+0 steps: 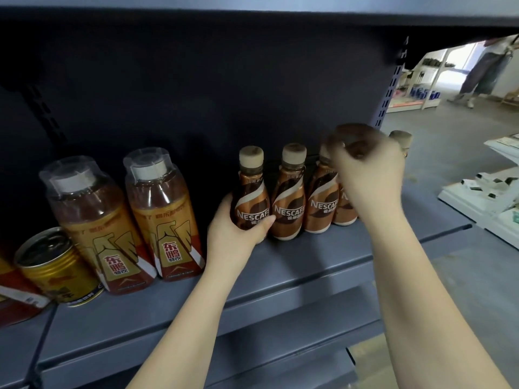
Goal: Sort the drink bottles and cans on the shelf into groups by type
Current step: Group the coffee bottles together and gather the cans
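Observation:
Several brown Nescafé coffee bottles stand in a row on the grey shelf [295, 265]. My left hand [236, 234] grips the leftmost coffee bottle [250, 192] low on its body. A second coffee bottle [289, 197] and a third [320, 203] stand right of it. My right hand [368, 175], blurred, is closed over a dark, blurred object [352, 138] above the right-hand bottles; what it is cannot be told. Another beige cap [400, 137] shows behind that hand. Two amber energy-drink bottles [98, 228] [165, 217] and a gold can [56, 268] stand at the left.
A red and white pack [14, 293] sits at the far left edge. The upper shelf board [252, 15] hangs low overhead. Right of the upright [390, 88] is open floor with a white display [483, 192] and a person walking far off.

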